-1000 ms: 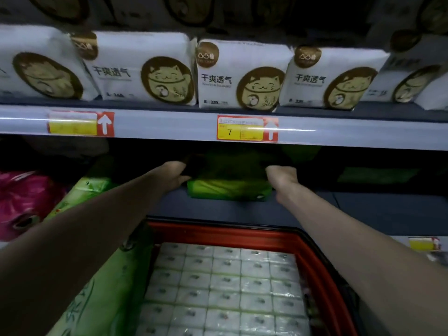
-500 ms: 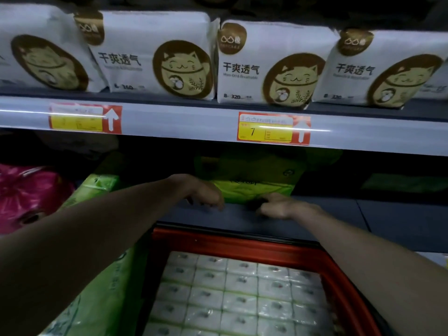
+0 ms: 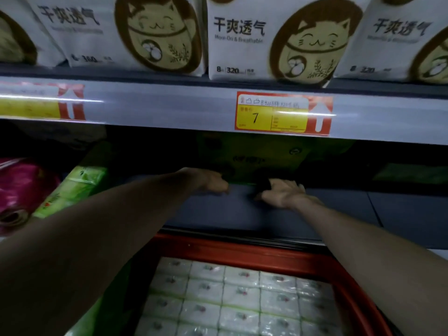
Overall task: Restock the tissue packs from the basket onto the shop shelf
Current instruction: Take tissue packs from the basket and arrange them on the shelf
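The green tissue pack (image 3: 254,156) lies on the lower shelf (image 3: 242,212), set back in its shadowed depth near the middle. Both arms reach over the shelf's front part toward it.

The left hand (image 3: 213,182) is at the pack's lower front edge, on the shelf surface, with its fingers curled under. The dark hides whether they grip the wrapper or only touch it, so I cannot tell. The right hand (image 3: 283,193) lies low on the shelf just in front of the pack. Its fingers are loose and fairly straight, it holds nothing, and it is apart from the left hand.

Toward the shelf's left end a lighter green pack (image 3: 77,187) leans, with a pink pack (image 3: 21,187) beyond it at the far end. Below the shelf's front edge is the red basket (image 3: 242,251), holding a wrapped block of small white tissue packs (image 3: 230,299) in rows. Directly above the shelf, a price tag (image 3: 271,112) marked 7 sits on the rail, and above that stand white cat-printed packs (image 3: 266,40).
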{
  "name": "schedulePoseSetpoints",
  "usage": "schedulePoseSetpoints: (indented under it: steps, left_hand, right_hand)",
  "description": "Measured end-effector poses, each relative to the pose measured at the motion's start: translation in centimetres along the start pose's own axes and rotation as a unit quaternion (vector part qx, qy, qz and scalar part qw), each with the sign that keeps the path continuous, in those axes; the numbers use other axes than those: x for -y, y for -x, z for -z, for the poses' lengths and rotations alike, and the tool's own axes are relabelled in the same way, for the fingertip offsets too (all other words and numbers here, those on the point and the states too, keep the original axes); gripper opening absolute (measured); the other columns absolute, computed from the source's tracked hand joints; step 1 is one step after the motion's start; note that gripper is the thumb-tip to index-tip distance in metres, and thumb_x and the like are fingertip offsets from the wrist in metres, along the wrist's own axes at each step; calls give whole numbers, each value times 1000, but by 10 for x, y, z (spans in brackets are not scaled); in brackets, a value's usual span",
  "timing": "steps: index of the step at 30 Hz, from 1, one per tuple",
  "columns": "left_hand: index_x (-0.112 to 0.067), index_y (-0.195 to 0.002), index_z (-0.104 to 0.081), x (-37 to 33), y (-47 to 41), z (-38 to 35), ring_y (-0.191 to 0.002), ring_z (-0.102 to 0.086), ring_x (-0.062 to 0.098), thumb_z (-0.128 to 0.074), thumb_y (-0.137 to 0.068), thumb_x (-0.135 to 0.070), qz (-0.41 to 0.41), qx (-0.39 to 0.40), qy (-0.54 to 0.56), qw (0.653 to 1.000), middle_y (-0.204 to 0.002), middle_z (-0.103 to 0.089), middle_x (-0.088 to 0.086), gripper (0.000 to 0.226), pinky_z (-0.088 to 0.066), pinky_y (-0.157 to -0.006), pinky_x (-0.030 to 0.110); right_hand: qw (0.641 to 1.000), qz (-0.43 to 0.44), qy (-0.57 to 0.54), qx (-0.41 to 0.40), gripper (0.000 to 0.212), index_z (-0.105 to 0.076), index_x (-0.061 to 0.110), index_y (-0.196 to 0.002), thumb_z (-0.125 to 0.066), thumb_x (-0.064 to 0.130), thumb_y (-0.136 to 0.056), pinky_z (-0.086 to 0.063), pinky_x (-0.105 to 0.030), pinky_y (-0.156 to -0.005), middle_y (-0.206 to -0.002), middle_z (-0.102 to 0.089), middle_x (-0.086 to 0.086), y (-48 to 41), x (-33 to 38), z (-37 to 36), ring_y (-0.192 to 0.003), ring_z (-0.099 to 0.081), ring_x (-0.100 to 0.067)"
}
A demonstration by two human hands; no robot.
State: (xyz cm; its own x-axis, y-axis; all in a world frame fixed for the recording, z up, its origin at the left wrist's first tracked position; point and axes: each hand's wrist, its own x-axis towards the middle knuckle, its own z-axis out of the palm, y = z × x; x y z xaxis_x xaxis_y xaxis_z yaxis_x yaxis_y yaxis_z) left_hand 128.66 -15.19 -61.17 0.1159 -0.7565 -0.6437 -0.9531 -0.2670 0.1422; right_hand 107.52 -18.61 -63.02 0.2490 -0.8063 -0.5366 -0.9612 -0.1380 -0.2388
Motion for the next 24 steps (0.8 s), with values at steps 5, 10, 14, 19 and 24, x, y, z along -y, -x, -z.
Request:
schedulePoseSetpoints:
  steps: [5,10,14,19,24]
  left_hand:
    - [-18,-161,-30,-1,23,4,-148,-37,31,-65,-95,-44,-24,1,4,1000,-166,-31,8,79,-36,-118,37]
    - [-21,-161,-30,-12,86,25,-148,-38,28,-63,-97,-42,-42,3,5,999,-166,-32,5,76,-37,-118,35]
    - [-18,-159,-36,-22,159,31,-142,-45,28,-59,-100,-43,-66,-37,15,997,-160,-42,8,68,-40,-108,27]
    - [-28,-155,-44,-18,250,24,-141,-46,26,-60,-93,-54,-106,-61,25,992,-157,-46,5,69,-40,-110,28]
    - [-26,-151,-49,-11,318,-7,-135,-53,23,-63,-94,-50,-112,-122,93,982,-150,-55,5,62,-42,-106,26]
  right_hand:
    - [999,-8,-16,30,75,-35,35,-158,-63,54,-91,-29,-44,-124,-165,-39,-8,20,2,10,-153,-33,-32]
    - [999,29,-34,6,60,-57,31,-140,-57,49,-82,-45,-38,-111,-148,-57,-9,70,20,37,-137,-53,-33]
    - [992,99,-50,-56,16,-61,29,-109,-62,34,-94,-48,-29,-85,-124,-68,-11,134,33,41,-115,-65,-31]
    - [977,179,-60,-100,38,-65,20,-130,-59,35,-96,-52,-35,-98,-130,-64,-9,225,40,41,-120,-59,-27]
    - [978,178,-64,-86,49,-58,20,-142,-58,42,-98,-46,-34,-106,-140,-59,-5,299,24,19,-133,-53,-26]
